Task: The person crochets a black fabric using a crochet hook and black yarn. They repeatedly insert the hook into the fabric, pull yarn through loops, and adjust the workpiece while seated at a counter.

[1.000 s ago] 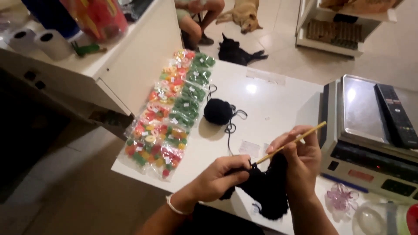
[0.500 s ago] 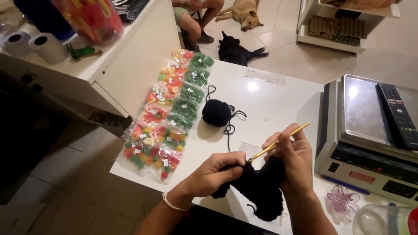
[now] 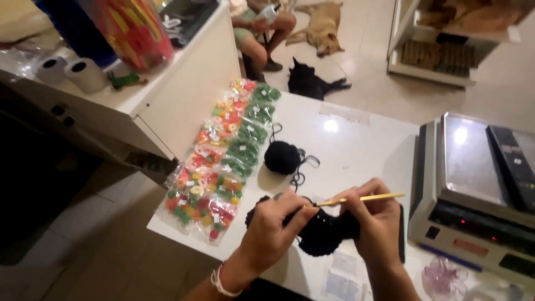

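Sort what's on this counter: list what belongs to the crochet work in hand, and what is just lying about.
In use:
left hand and right hand, both on the black crochet piece
yellow crochet hook, in the right hand
black yarn ball, its strand running toward the piece

Lying about:
candy bags
weighing scale
paper rolls
clear plastic bit

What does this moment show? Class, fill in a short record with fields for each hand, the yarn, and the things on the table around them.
left hand: pinches the black crochet piece
right hand: holds the yellow crochet hook, tip in the piece
yarn ball: black, on the white table, beyond the hands
candy bags: rows along the table's left edge
scale: at the right
floor: two dogs lying down
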